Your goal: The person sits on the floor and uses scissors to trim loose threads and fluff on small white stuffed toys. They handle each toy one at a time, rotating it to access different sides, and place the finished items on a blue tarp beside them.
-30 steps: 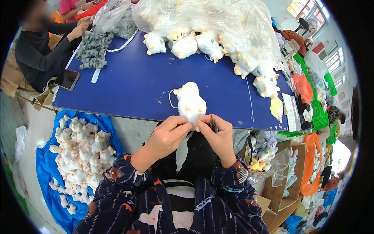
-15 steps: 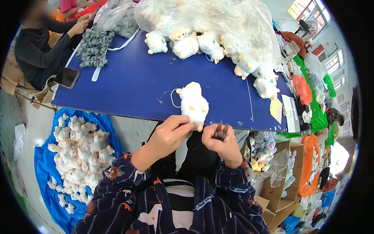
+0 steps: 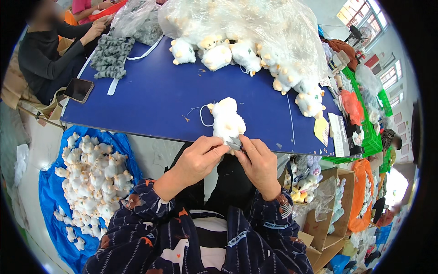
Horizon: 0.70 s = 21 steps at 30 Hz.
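A white plush toy (image 3: 226,119) with cream-coloured feet lies at the front edge of the blue table, a loop of white string beside its upper end. My left hand (image 3: 197,157) pinches the toy's near end between thumb and fingers. From the other side my right hand (image 3: 259,165) grips a pair of small dark thread snips (image 3: 235,143), their metal blades laid against the same end of the toy. My fingers hide the handles and part of the toy's tip.
Plush toys under clear plastic (image 3: 246,20) crowd the table's (image 3: 150,96) far side. A phone (image 3: 79,90) and grey curly fabric (image 3: 109,57) lie at left, near a seated co-worker (image 3: 50,59). A blue sack (image 3: 50,192) of plush toys sits on the floor; cardboard boxes (image 3: 335,205) stand at right.
My right hand has moved left and slightly up, turning the snips so their blades meet the toy's near end. The left hand keeps its pinch in nearly the same place.
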Available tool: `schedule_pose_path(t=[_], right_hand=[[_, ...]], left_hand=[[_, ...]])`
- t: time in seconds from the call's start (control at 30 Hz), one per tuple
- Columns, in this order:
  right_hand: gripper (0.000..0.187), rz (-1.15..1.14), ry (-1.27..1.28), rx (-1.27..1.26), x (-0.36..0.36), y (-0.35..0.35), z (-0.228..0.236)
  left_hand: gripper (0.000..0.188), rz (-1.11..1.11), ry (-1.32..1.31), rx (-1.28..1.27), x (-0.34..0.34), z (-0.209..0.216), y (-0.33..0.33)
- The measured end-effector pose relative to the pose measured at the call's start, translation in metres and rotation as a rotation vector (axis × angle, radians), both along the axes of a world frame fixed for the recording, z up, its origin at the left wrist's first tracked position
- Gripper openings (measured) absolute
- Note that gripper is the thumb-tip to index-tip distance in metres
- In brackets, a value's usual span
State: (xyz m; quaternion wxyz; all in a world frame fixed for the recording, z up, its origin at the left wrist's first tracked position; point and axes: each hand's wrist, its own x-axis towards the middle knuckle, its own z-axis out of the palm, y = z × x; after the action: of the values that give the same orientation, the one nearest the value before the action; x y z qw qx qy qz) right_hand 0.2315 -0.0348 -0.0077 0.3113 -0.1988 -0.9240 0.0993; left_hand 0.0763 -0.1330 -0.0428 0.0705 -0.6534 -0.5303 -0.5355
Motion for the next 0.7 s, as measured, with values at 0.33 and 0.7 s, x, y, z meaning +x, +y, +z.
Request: schedule_pose_path(t=[0.33, 0.7], right_hand=[[0.033, 0.025, -0.030, 0.024, 0.005, 0.000, 0.008], [0.033, -0.052, 0.365, -0.686, 0.007, -0.004, -0.009]], left_hand=[[0.028, 0.005, -0.022, 0.071, 0.004, -0.004, 0.001], [0.020, 0.047, -0.201, -0.026, 0.002, -0.003, -0.002]])
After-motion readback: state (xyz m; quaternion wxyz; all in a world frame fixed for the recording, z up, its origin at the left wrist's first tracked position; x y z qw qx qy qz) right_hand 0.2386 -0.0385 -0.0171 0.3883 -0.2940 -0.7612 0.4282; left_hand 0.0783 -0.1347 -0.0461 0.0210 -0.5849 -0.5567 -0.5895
